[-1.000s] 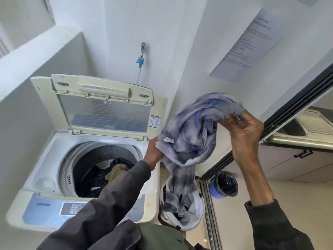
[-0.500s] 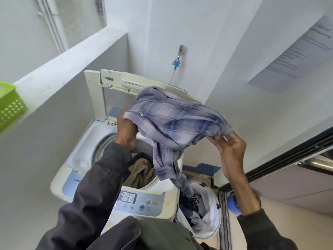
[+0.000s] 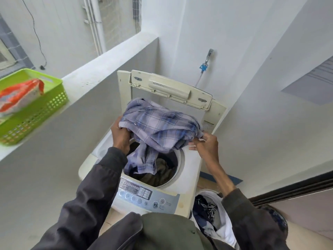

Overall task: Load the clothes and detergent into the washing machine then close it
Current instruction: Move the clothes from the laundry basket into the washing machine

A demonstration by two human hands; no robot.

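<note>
A blue-and-white plaid shirt [image 3: 158, 127] hangs bunched over the open drum of the top-loading washing machine [image 3: 189, 170]. My left hand [image 3: 121, 136] grips its left edge and my right hand [image 3: 205, 144] pinches its right edge. The shirt's lower end dangles into the drum, where dark and olive clothes [image 3: 160, 174] lie. The machine's lid [image 3: 167, 87] stands upright at the back. An orange-and-white detergent bag [image 3: 19, 94] sits in a green basket [image 3: 36, 112] on the ledge at the left.
A white laundry bag [image 3: 212, 215] with dark clothes stands on the floor right of the machine. A tap [image 3: 207, 58] with a hose is on the wall behind. A dark sliding-door frame [image 3: 292, 190] runs along the right. A white ledge [image 3: 100, 58] borders the left.
Both hands carried the plaid shirt leftward and down from beside the machine to over the drum, and its tail now hangs inside. The view swung left, bringing in the green basket.
</note>
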